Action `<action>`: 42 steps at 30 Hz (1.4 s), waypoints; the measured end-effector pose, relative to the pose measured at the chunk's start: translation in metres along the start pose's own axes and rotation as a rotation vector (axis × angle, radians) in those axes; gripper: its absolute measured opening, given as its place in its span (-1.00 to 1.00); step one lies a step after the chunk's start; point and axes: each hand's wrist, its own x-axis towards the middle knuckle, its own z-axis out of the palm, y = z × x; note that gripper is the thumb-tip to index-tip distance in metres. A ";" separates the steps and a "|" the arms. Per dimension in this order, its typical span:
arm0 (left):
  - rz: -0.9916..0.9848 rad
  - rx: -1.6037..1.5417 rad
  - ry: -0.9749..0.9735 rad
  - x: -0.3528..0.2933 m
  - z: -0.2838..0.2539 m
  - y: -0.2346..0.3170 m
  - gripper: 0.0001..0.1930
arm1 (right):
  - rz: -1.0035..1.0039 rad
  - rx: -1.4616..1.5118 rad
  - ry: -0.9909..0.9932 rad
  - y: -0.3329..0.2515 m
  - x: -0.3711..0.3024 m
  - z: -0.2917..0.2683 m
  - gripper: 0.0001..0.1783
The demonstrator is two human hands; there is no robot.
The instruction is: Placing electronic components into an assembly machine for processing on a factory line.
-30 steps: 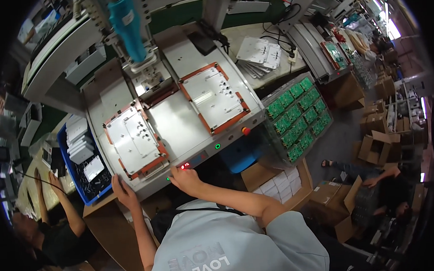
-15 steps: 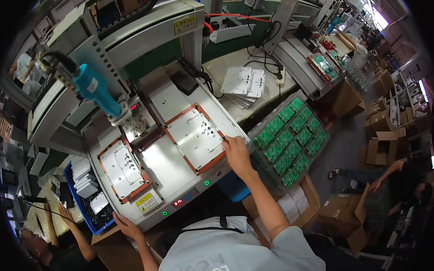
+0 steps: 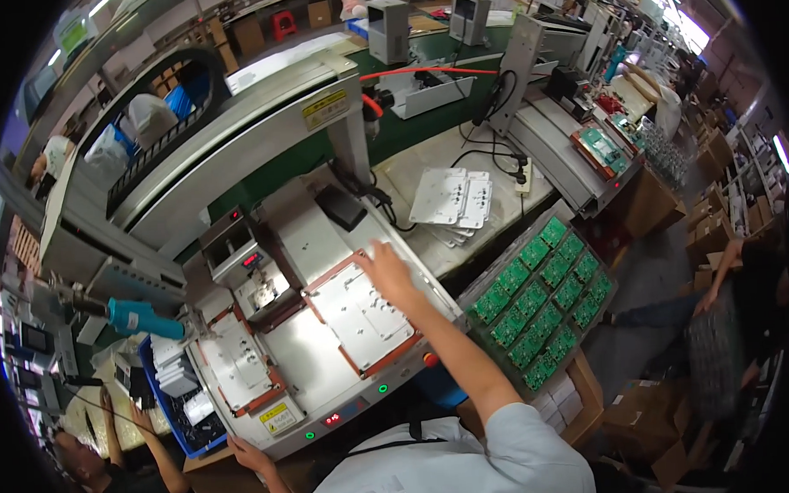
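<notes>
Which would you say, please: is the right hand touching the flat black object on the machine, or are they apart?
Apart: the head view shows bare metal bed between the right hand and the flat black object.

Electronics workshop, circuit boards (image 3: pixel 530 299) (green), cartons (image 3: pixel 635 412)

Worn on the head, at the left of a side-by-side fisheye pair, looking down and forward over a pale grey-blue short-sleeved shirt (image 3: pixel 454 470) at the near edge. Set close above the long silver metal machine bed (image 3: pixel 307 349), near enough to fill the middle. Tilted up enough to see past the thick grey metal overhead beam (image 3: pixel 252 156) to a small red stool (image 3: pixel 284 24) at the far side. Reaches left beyond a blue plastic bin (image 3: pixel 207 446), right to an open brown cardboard box (image 3: pixel 644 420).
</notes>
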 end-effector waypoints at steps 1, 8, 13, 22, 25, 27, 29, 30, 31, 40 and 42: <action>0.002 0.028 -0.006 0.000 0.002 -0.002 -0.59 | -0.044 0.011 -0.018 0.013 0.012 0.015 -0.55; -0.005 0.030 -0.002 0.005 -0.002 -0.028 -0.55 | -0.180 -0.060 0.071 0.017 -0.031 -0.011 -0.53; 0.017 0.194 0.075 -0.002 -0.006 -0.003 -0.59 | -0.117 -0.152 0.083 0.020 -0.099 0.007 -0.45; 0.166 -0.064 0.253 0.018 0.003 -0.104 -0.58 | 0.174 0.319 -0.306 -0.045 -0.069 -0.081 -0.53; -0.051 0.256 -0.005 -0.002 0.004 -0.004 -0.59 | 0.157 0.633 0.000 0.000 -0.040 -0.095 -0.52; -0.056 0.271 0.021 0.000 -0.007 0.003 -0.59 | 0.092 0.688 0.228 0.001 0.001 -0.136 -0.46; -0.064 0.284 0.031 -0.004 -0.007 0.005 -0.60 | 0.128 0.633 0.508 0.011 0.049 -0.182 -0.45; -0.062 0.258 0.028 -0.002 -0.008 0.007 -0.60 | -0.066 0.554 0.768 0.038 0.088 -0.192 -0.51; -0.065 0.237 0.032 -0.001 -0.010 0.006 -0.61 | -0.106 0.468 0.909 0.031 0.116 -0.217 -0.59; -0.155 0.261 -0.004 0.001 -0.013 0.000 -0.56 | 0.701 0.417 1.187 0.120 0.266 -0.168 -0.55; -0.240 0.236 -0.028 0.006 -0.007 -0.005 -0.55 | 0.726 0.277 1.040 0.132 0.286 -0.168 -0.56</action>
